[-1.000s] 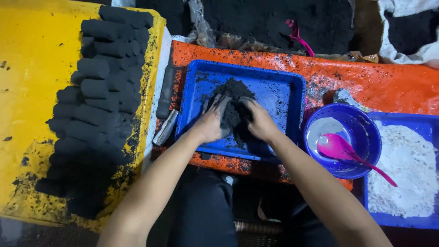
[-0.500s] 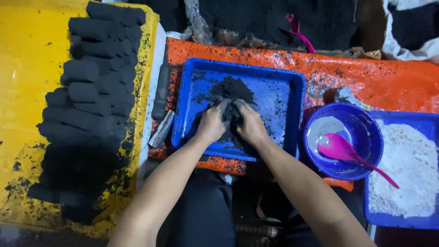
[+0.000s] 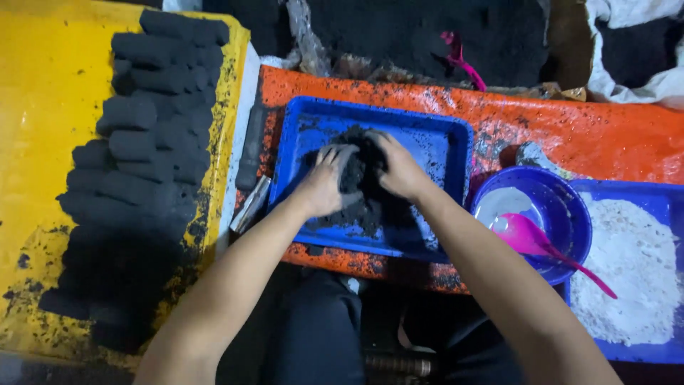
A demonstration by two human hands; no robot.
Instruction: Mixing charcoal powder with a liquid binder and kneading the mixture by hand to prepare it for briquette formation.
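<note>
Both hands are down in the black powder: my left hand (image 3: 324, 182) lies palm-down with its fingers spread over the near left side of the dark heap (image 3: 360, 178), and my right hand (image 3: 400, 171) cups the heap from the right, fingers curled onto its top, so the two press in on the pile from either side without closing into fists. That heap sits near the middle of a blue tray (image 3: 442, 142), whose floor is smeared and speckled with the same black dust. The tray rests on an orange sheet (image 3: 570, 132) covering the table, itself spattered with black grains. Just off the tray's left edge I see a short metal tube (image 3: 249, 207) lying tilted, and above it a dark bar (image 3: 251, 146) running along the tray's side. Further left, a yellow surface (image 3: 43, 142) carries rows of black cylindrical briquettes (image 3: 146, 142), packed side by side and touching. To the right of the tray stands a round blue bowl (image 3: 563, 207) holding a little pale liquid and a pink spoon (image 3: 534, 242), whose handle sticks out over the rim toward the lower right. Beside the bowl, at the right edge, a second blue tray (image 3: 662, 196) holds white powder (image 3: 627, 278). Beyond the orange sheet lies a bed of black material with a pink tool (image 3: 459, 57) resting on it.
</note>
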